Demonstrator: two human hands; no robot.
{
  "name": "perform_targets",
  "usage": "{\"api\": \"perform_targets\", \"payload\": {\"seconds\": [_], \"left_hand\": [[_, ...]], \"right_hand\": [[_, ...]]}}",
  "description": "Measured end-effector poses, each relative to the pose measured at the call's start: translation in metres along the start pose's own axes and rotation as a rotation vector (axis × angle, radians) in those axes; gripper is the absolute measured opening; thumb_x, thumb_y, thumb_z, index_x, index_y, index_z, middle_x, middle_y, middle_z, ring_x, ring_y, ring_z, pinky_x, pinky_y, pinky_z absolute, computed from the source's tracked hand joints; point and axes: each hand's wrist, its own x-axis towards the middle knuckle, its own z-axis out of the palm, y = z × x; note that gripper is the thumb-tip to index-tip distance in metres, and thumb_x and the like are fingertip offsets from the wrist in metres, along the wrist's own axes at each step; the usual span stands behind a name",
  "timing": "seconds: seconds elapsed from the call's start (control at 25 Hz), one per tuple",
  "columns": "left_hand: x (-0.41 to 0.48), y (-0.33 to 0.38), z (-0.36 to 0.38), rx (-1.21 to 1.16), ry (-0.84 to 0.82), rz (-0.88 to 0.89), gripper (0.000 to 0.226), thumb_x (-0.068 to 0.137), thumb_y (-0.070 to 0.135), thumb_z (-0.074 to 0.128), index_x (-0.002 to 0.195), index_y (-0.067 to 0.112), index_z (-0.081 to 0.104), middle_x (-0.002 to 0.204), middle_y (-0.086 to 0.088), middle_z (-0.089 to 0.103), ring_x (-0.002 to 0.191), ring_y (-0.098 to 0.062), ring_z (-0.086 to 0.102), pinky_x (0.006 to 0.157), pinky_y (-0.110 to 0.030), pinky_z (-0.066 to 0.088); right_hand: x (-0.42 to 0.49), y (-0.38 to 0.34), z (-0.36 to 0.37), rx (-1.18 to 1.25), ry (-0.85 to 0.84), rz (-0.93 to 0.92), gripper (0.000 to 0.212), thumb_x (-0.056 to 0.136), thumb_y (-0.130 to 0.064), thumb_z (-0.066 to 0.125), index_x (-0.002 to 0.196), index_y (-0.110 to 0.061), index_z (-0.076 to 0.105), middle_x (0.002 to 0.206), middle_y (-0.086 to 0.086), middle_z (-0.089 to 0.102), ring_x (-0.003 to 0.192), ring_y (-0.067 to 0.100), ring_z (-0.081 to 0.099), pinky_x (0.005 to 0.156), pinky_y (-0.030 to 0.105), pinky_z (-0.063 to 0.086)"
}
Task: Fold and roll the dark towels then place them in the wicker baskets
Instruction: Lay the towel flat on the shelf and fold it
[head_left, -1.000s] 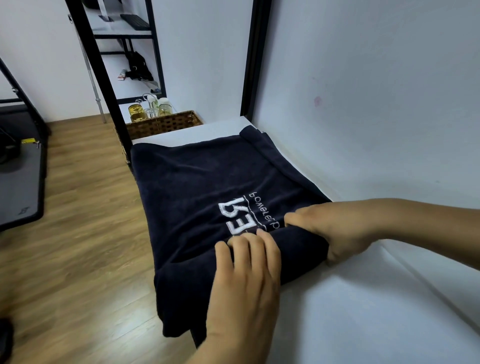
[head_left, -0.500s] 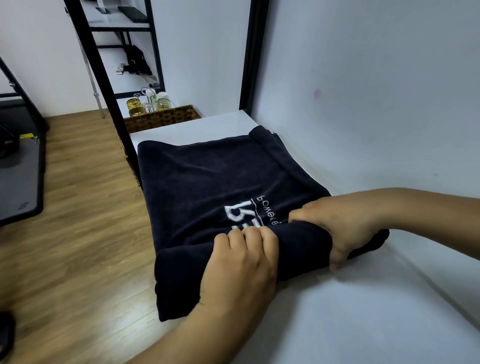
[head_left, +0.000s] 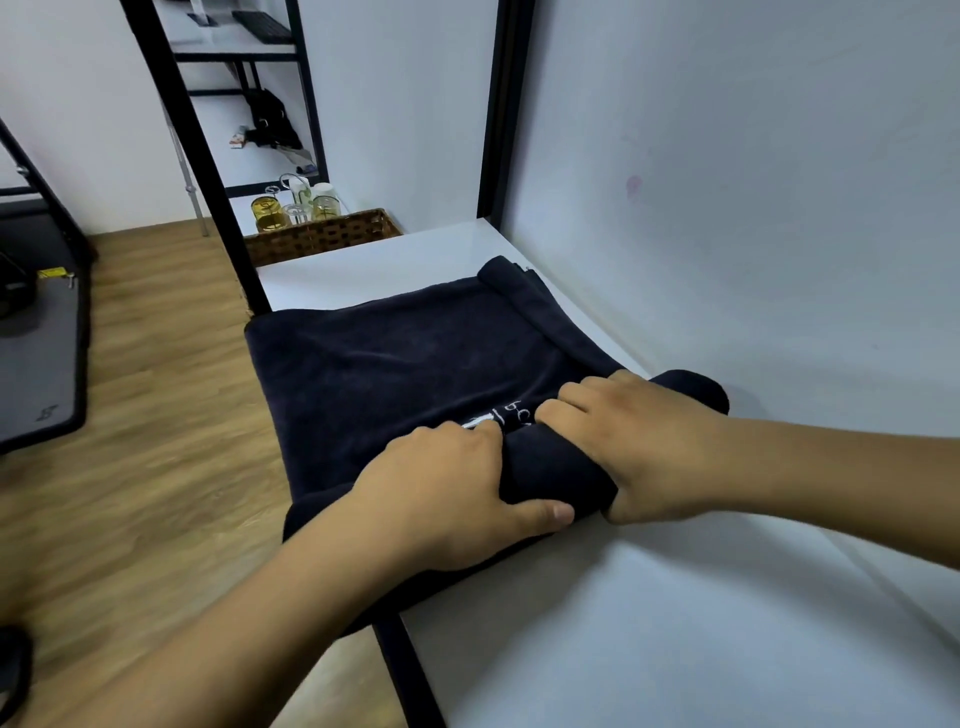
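A dark navy towel (head_left: 405, 358) lies folded on the white shelf surface (head_left: 649, 623), its near end wound into a thick roll. My left hand (head_left: 447, 493) grips the roll's left part, fingers curled over the top and thumb along the near side. My right hand (head_left: 639, 441) grips the roll's right part, fingers over the top beside the white embroidered lettering, which is mostly covered. The roll's right end pokes out past my right hand near the wall. A wicker basket (head_left: 322, 239) stands beyond the far end of the shelf.
A white wall (head_left: 753, 208) runs close along the right. Black frame posts (head_left: 208, 171) stand at the shelf's far corners. Glass jars (head_left: 293, 205) sit behind the basket. Wooden floor (head_left: 145, 415) and a grey mat (head_left: 36, 358) lie to the left.
Both hands have rolled the towel's near end further away from me. The roll is thicker and the white lettering has almost disappeared under it. The flat part is shorter.
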Motion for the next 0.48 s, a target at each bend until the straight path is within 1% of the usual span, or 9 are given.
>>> {"api": "perform_targets", "payload": {"seconds": [0.08, 0.12, 0.16, 0.24, 0.32, 0.36, 0.4, 0.44, 0.48], "left_hand": [[-0.011, 0.005, 0.01, 0.128, 0.137, 0.033, 0.072, 0.078, 0.086, 0.043, 0.12, 0.028, 0.039, 0.106, 0.009, 0.052, 0.096, -0.019, 0.053, 0.074, -0.034, 0.04], [-0.016, 0.009, 0.017, 0.214, 0.221, 0.07, 0.082, 0.079, 0.083, 0.047, 0.134, 0.025, 0.033, 0.116, 0.004, 0.05, 0.1, -0.021, 0.051, 0.074, -0.036, 0.037], [-0.021, 0.012, 0.025, 0.291, 0.272, 0.1, 0.093, 0.077, 0.081, 0.053, 0.142, 0.02, 0.028, 0.12, -0.001, 0.05, 0.099, -0.024, 0.049, 0.073, -0.038, 0.034], [-0.022, 0.012, 0.03, 0.338, 0.277, 0.112, 0.101, 0.077, 0.078, 0.058, 0.148, 0.016, 0.021, 0.124, -0.005, 0.049, 0.097, -0.026, 0.048, 0.071, -0.038, 0.03], [-0.015, 0.006, 0.028, 0.284, 0.245, 0.146, 0.094, 0.081, 0.077, 0.053, 0.146, 0.022, 0.014, 0.127, -0.001, 0.046, 0.095, -0.024, 0.044, 0.074, -0.037, 0.03], [-0.012, 0.004, 0.026, 0.257, 0.234, 0.158, 0.088, 0.081, 0.077, 0.053, 0.142, 0.025, 0.016, 0.125, 0.001, 0.046, 0.091, -0.022, 0.042, 0.074, -0.035, 0.032], [-0.01, 0.003, 0.022, 0.234, 0.236, 0.163, 0.082, 0.08, 0.077, 0.054, 0.137, 0.027, 0.02, 0.122, 0.003, 0.048, 0.088, -0.021, 0.041, 0.073, -0.035, 0.034], [-0.007, 0.001, 0.02, 0.211, 0.225, 0.166, 0.078, 0.079, 0.077, 0.054, 0.133, 0.029, 0.024, 0.12, 0.004, 0.05, 0.088, -0.021, 0.043, 0.073, -0.035, 0.037], [-0.005, 0.0, 0.017, 0.18, 0.206, 0.164, 0.077, 0.078, 0.077, 0.054, 0.132, 0.03, 0.027, 0.119, 0.005, 0.052, 0.091, -0.02, 0.049, 0.075, -0.035, 0.04]], "right_hand": [[0.004, 0.003, 0.002, 0.085, -0.022, -0.003, 0.06, 0.066, -0.035, 0.074, 0.114, -0.029, 0.038, 0.104, -0.009, 0.045, 0.095, 0.015, 0.048, 0.088, 0.034, 0.044], [0.005, 0.003, 0.003, 0.133, -0.025, -0.008, 0.06, 0.066, -0.034, 0.074, 0.113, -0.029, 0.038, 0.104, -0.009, 0.045, 0.096, 0.014, 0.048, 0.089, 0.034, 0.045], [0.005, 0.004, 0.003, 0.183, -0.042, -0.008, 0.06, 0.065, -0.033, 0.075, 0.113, -0.03, 0.038, 0.105, -0.01, 0.045, 0.098, 0.014, 0.048, 0.089, 0.035, 0.046], [0.006, 0.012, 0.0, 0.28, -0.148, 0.006, 0.065, 0.063, -0.041, 0.079, 0.114, -0.035, 0.039, 0.107, -0.013, 0.046, 0.102, 0.011, 0.049, 0.088, 0.034, 0.049], [0.008, 0.024, -0.009, 0.409, -0.269, 0.029, 0.075, 0.059, -0.062, 0.079, 0.121, -0.041, 0.044, 0.113, -0.018, 0.048, 0.109, 0.004, 0.051, 0.092, 0.03, 0.049], [0.009, 0.031, -0.011, 0.502, -0.28, 0.046, 0.075, 0.062, -0.073, 0.072, 0.126, -0.042, 0.047, 0.119, -0.02, 0.05, 0.113, 0.001, 0.051, 0.098, 0.03, 0.047], [0.009, 0.036, -0.013, 0.579, -0.272, 0.073, 0.072, 0.071, -0.082, 0.057, 0.13, -0.041, 0.05, 0.127, -0.02, 0.051, 0.121, 0.0, 0.049, 0.105, 0.03, 0.042], [0.01, 0.042, -0.011, 0.609, -0.262, 0.114, 0.075, 0.077, -0.086, 0.039, 0.134, -0.039, 0.051, 0.138, -0.016, 0.049, 0.13, 0.002, 0.044, 0.113, 0.031, 0.035], [0.011, 0.048, -0.008, 0.575, -0.261, 0.166, 0.087, 0.074, -0.089, 0.022, 0.138, -0.036, 0.049, 0.148, -0.011, 0.043, 0.14, 0.006, 0.036, 0.118, 0.032, 0.027]]}}
